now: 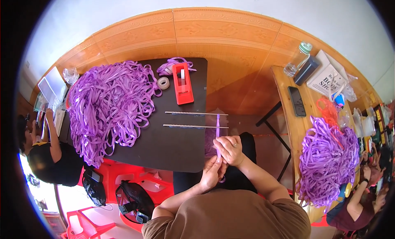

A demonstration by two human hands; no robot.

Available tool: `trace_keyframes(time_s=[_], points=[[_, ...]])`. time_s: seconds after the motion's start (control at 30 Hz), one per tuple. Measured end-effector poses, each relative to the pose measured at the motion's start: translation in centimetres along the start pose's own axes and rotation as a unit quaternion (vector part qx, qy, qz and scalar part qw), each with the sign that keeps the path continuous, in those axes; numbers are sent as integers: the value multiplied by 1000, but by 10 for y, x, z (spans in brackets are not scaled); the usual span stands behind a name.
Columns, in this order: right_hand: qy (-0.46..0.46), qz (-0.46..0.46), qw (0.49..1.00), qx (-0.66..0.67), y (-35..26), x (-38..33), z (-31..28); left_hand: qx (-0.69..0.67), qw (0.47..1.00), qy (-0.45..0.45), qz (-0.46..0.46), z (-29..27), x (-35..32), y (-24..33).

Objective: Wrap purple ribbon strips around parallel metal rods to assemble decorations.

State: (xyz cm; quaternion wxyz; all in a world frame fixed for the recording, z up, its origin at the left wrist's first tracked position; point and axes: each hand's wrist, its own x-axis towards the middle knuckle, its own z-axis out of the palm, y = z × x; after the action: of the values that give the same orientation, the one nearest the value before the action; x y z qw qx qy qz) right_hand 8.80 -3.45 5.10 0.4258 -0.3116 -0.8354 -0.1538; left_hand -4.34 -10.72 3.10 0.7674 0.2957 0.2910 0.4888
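Observation:
A purple ribbon [218, 132] runs from the free ends of two thin metal rods [193, 126] down to my hands. The rods lie roughly parallel on the black table [164, 146], with their ends jutting past its right edge. My right hand [229, 150] is closed on the ribbon below the rods, fingers bent across it. Just below and to the left, my left hand [212, 172] pinches the ribbon's lower part. A short tail of ribbon shows under the hands above my lap. The fingertips partly hide the gripped stretch.
A big heap of purple ribbon [111, 107] covers the black table's left side. Behind the rods stand a red tape dispenser [183, 95] and a tape roll [163, 83]. On the wooden table [284, 91] at right are a phone [296, 101], a bottle and more ribbon [328, 161]. People sit at both sides.

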Motion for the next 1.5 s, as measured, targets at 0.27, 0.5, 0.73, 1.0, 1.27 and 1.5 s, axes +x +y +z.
trace_keyframes(time_s=[0.27, 0.5, 0.73, 1.0, 1.27, 1.5], points=[[18, 0, 1000, 20, 2, 28, -14, 149, 982, -117, 9, 17, -18, 38], [-20, 108, 984, 143, 31, 82, -24, 131, 986, -98, -26, 39, -7, 153], [-103, 328, 846, 408, 108, 89, 16, 38, 928, -262, 261, 60, -10, 162], [-126, 444, 749, 475, 117, 77, 42, 188, 969, -116, -111, -5, 20, 9], [-164, 567, 646, 484, 125, 41, 72, 201, 973, 87, 66, -21, 78, -9], [-145, 608, 481, 615, 122, 18, 69, 277, 894, 159, 313, -8, 128, -5]])
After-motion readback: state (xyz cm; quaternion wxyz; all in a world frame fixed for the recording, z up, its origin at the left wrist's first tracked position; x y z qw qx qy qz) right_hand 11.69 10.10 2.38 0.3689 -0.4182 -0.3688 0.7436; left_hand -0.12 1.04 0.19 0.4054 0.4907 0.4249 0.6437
